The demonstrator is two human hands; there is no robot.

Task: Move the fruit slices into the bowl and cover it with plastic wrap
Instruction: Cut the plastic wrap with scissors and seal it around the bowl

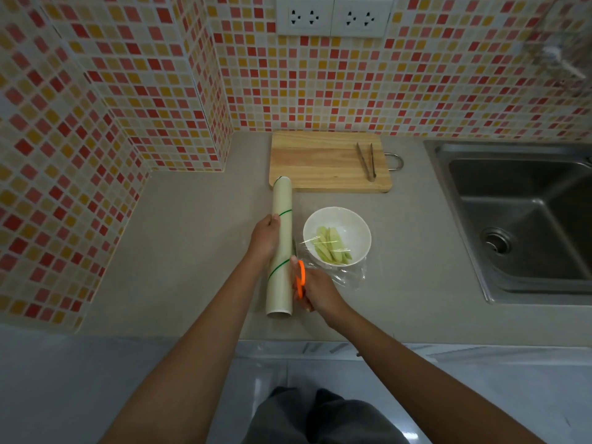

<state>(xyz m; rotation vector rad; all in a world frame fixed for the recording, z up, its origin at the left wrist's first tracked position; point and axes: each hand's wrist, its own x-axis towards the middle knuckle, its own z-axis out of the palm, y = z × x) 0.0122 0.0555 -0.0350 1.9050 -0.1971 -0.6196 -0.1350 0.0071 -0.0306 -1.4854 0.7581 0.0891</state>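
A white bowl (347, 224) stands on the counter with pale green fruit slices (333, 245) inside. Clear plastic wrap (346, 274) stretches from the roll over the bowl's near part and lies crumpled at its front. The long cream roll of wrap (282, 203) with green stripes lies left of the bowl, and my left hand (266, 238) grips its middle from the left. My right hand (315, 288) holds orange-handled scissors (300, 278) beside the roll, blades pointing away from me along the wrap's edge.
A wooden cutting board (320, 161) lies behind the bowl with metal tongs (366, 161) on its right side. A steel sink (519, 216) is sunk into the counter on the right. Tiled walls close off the back and left.
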